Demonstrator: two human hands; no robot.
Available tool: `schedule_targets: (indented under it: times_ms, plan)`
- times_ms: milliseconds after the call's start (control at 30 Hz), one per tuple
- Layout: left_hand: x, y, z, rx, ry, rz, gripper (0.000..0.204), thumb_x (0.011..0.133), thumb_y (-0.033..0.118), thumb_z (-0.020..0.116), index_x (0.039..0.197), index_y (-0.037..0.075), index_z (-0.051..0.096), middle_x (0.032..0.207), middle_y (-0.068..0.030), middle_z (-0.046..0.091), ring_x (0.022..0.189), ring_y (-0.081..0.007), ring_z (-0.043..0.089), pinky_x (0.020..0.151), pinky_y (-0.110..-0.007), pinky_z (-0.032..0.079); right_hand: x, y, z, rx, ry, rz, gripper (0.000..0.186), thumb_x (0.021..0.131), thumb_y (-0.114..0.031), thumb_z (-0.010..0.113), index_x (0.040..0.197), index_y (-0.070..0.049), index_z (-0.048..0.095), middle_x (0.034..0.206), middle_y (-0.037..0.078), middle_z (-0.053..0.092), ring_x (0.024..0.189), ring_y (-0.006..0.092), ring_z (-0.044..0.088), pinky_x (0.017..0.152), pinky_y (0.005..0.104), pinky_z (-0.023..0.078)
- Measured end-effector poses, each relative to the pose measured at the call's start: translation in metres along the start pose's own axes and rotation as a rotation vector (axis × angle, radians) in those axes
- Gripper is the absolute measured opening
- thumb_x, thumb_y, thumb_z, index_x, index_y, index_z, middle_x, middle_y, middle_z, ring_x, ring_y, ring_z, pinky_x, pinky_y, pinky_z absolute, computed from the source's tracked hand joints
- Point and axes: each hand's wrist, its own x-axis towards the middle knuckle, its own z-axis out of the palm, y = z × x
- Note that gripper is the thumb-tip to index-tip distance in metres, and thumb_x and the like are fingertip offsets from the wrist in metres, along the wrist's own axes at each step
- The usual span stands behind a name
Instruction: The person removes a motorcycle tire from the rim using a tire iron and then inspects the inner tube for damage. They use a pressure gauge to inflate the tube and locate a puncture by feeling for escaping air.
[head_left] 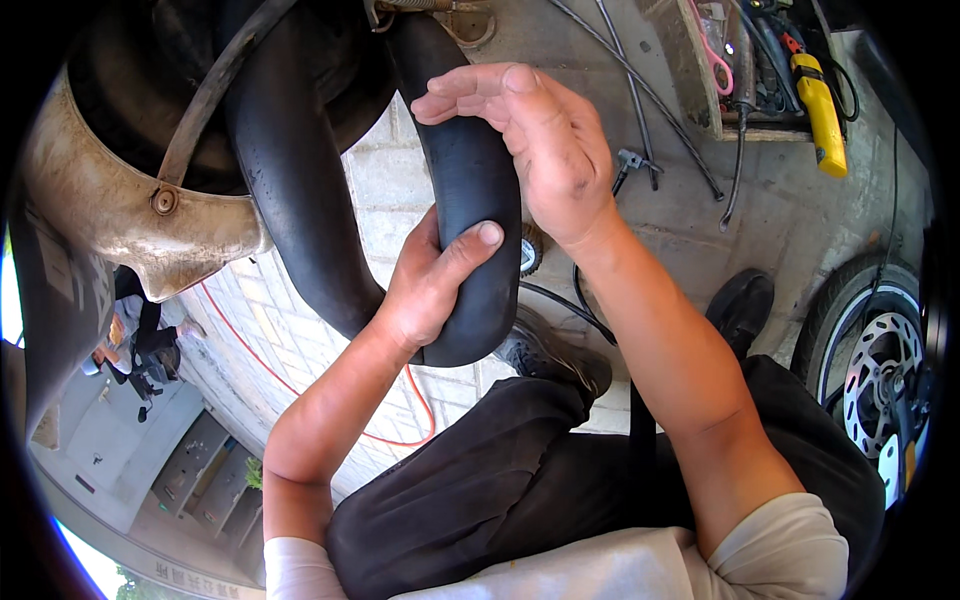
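Observation:
A black inflated inner tube (470, 170) hangs in a long loop before me, its upper end running up beside a dirty cream fender (120, 225) with a dark tire inside. My left hand (430, 275) is wrapped round the lower right part of the tube, thumb lying across its front. Higher up, my right hand (555, 150) is held over the tube's right side with fingers stretched out and slightly curved. Whether its fingertips touch the rubber I cannot tell.
Long metal rods (640, 85) lie on the floor near a tool box (715, 115). A yellow-handled tool (822, 120) hangs over its edge. At the right stands a wheel with a brake disc (880, 370). A red hose (430, 420) curves across the paving.

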Motion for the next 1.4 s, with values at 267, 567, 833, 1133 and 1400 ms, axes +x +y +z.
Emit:
schedule_targets:
  times_ms: [267,567,833,1133,1400]
  plan:
    - [-0.001,0.005,0.01,0.017,0.008,-0.009,0.06,0.088,0.04,0.069,0.122,-0.005,0.047,0.095,-0.0103,0.063,0.081,-0.0141,0.062,0.073,-0.027,0.052,-0.005,-0.014,-0.01,0.056,-0.16,0.067,0.052,0.102,-0.039,0.04,0.098,0.006,0.067,0.089,0.016,0.071,0.087,0.0239,0.068,0.084,0.0333,0.052]
    - [-0.003,-0.005,-0.018,-0.01,-0.084,0.077,0.07,0.085,0.043,0.07,0.13,-0.005,0.046,0.109,-0.0126,0.062,0.099,-0.018,0.061,0.088,-0.031,0.05,-0.007,-0.122,-0.001,0.014,-0.243,0.781,0.029,0.097,-0.021,0.052,0.099,0.006,0.061,0.096,0.019,0.069,0.054,0.0189,0.066,0.043,0.025,0.049]
    - [0.015,-0.032,-0.004,-0.177,-0.178,0.132,0.068,0.085,0.039,0.074,0.133,-0.001,0.047,0.116,-0.0082,0.059,0.104,-0.0158,0.055,0.094,-0.03,0.044,-0.035,-0.209,0.004,0.694,-0.539,1.04,0.03,0.097,-0.016,0.054,0.106,0.013,0.053,0.116,0.048,0.043,0.107,0.041,0.061,0.085,0.039,0.052]
    - [0.023,-0.04,-0.007,-0.176,-0.199,0.102,0.065,0.084,0.033,0.076,0.132,0.0,0.047,0.116,-0.0069,0.06,0.106,-0.0137,0.055,0.094,-0.03,0.045,-0.034,-0.215,0.008,0.713,-0.366,0.945,0.022,0.094,-0.013,0.061,0.093,0.009,0.06,0.084,0.023,0.069,0.124,0.0506,0.049,0.104,0.0586,0.036]
    - [0.019,-0.035,-0.01,-0.18,-0.214,0.137,0.061,0.086,0.032,0.073,0.131,-0.001,0.047,0.115,-0.0072,0.059,0.106,-0.0146,0.055,0.094,-0.031,0.045,-0.033,-0.155,0.013,0.57,0.097,0.829,0.02,0.093,-0.012,0.051,0.099,0.007,0.049,0.121,0.048,0.047,0.06,0.0328,0.07,0.035,0.0247,0.044]
